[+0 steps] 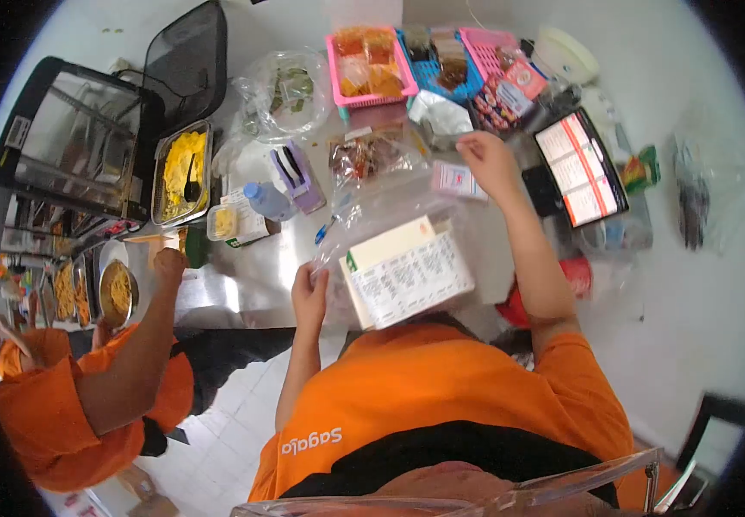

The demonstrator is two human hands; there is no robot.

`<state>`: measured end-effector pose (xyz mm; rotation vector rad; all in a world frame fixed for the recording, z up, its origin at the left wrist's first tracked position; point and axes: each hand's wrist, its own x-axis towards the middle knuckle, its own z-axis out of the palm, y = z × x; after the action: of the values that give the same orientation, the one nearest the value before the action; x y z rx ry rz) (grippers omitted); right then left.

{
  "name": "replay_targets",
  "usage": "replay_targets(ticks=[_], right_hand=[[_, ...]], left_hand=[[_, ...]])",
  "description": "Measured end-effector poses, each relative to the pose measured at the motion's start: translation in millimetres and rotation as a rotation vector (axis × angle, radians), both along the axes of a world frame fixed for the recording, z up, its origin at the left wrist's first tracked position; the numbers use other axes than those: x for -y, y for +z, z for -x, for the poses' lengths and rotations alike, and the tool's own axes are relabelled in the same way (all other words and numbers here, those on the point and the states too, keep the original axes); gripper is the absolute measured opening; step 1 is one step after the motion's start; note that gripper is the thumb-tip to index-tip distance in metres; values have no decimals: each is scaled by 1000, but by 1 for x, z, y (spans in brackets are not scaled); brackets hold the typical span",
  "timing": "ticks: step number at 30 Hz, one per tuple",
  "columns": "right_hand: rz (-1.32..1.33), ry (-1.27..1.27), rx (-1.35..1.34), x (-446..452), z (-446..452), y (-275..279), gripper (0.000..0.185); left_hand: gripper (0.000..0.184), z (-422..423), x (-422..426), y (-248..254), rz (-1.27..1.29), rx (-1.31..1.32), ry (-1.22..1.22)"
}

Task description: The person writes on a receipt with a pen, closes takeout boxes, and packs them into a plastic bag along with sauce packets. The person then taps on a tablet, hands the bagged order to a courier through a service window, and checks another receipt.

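In the head view a clear plastic bag (335, 256) stands at the table's front edge, close to my body. Inside it are pale cartons (390, 246), with a white printed label (411, 277) facing up. My left hand (310, 297) is closed on the bag's left edge. My right hand (489, 164) is raised beyond the bag on the right, thumb and fingers pinched together. What lies between those fingers, if anything, is too small to make out. Near it are a silver pouch (441, 116) and a pink-and-white card or packet (459, 181).
Baskets of packets, one pink (336, 77) and one blue (467, 90), line the back. A purple holder (305, 194), a capped bottle (267, 202) and a tray of yellow food (204, 177) stand left. A co-worker's arm (131, 370) reaches in there. An order-slip stand (581, 168) is right.
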<state>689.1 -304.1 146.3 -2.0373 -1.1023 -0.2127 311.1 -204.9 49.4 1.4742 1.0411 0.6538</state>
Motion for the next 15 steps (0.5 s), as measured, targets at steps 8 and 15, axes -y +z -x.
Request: replay_targets(ticks=[8,15], right_hand=[[332,99,69,-125,-164,-99,12],[206,248,-196,-112,-177,-80,15]], left_hand=[[38,7,72,-9,190,-119,473],[48,9,109,0,442,86,559]])
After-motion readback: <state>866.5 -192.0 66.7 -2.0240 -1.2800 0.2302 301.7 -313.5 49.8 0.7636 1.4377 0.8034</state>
